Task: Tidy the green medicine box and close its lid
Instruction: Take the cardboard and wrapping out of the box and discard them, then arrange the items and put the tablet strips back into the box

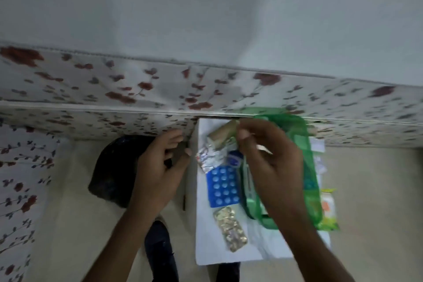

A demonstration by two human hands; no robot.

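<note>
The green see-through medicine box [305, 162] lies open on a white sheet [206, 249], at the foot of a floral mattress. My right hand [272, 165] hovers over the box's left side, with fingertips pinched at the end of a beige roll [222, 136]. Left of the box lie a crumpled silver strip [208, 155], a small blue-and-white jar [235, 157], a blue blister pack [223, 186] and a gold blister strip [231, 229]. My left hand [158, 167] is spread open and empty, to the left of the sheet. The box's inside is mostly hidden by my right hand.
A black bag [112, 167] sits on the floor under my left hand. The floral mattress [137, 89] runs across the back, against a pale wall. A yellow-green packet [328, 209] pokes out at the box's right. My dark trouser leg [160, 249] shows below.
</note>
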